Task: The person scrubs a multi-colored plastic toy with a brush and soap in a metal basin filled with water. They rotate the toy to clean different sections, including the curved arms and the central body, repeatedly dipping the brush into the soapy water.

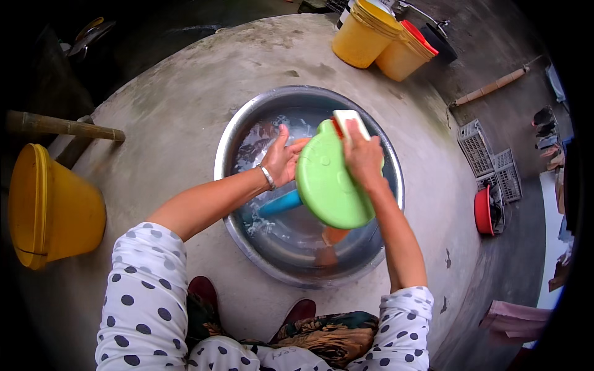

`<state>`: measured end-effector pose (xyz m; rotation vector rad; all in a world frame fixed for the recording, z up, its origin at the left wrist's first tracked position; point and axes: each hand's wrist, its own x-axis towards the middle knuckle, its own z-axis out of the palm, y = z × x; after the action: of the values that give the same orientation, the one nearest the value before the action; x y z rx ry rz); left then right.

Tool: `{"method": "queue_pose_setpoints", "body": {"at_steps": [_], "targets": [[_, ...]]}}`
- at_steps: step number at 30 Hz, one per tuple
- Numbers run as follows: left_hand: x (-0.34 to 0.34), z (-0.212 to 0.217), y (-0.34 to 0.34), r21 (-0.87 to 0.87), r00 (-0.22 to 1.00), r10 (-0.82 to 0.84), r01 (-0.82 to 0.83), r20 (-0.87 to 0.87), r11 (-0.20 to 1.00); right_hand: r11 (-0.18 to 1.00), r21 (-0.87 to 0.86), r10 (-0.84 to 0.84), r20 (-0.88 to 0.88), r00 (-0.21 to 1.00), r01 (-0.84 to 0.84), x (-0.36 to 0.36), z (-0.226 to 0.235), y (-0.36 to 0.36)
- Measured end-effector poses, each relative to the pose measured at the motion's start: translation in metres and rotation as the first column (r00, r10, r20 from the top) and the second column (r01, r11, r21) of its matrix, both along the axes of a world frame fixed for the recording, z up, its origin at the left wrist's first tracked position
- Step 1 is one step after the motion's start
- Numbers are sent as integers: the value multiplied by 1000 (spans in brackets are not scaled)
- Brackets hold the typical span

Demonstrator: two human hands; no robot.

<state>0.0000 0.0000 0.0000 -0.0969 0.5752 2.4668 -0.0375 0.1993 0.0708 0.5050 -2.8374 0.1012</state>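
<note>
Dotted sleeves are closest, L hand spread by grn stool, R hand gripping wht brush.

At frame centre, the way into the steel basin is barred by the green plastic stool and its blue leg; room is left over the water below the leg. The frame's left side is obstructed by a yellow bucket.

Buckets, water basin and concrete floor suggest a home washing area.
</note>
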Motion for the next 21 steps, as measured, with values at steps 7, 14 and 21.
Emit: {"method": "queue_pose_setpoints", "body": {"at_steps": [7,14,21], "targets": [[-1,-2,-9,28,998,-17,15,63,999,924,-85,364,-100,926,-373,83,0,-37],[-3,-6,-2,43,1000,-4,4,-4,999,997,-12,-78,-2,997,78,25,-1,27],[-14,-5,24,-628,977,-6,-133,-213,767,981,-25,191,-100,976,-195,111,4,15]]}}
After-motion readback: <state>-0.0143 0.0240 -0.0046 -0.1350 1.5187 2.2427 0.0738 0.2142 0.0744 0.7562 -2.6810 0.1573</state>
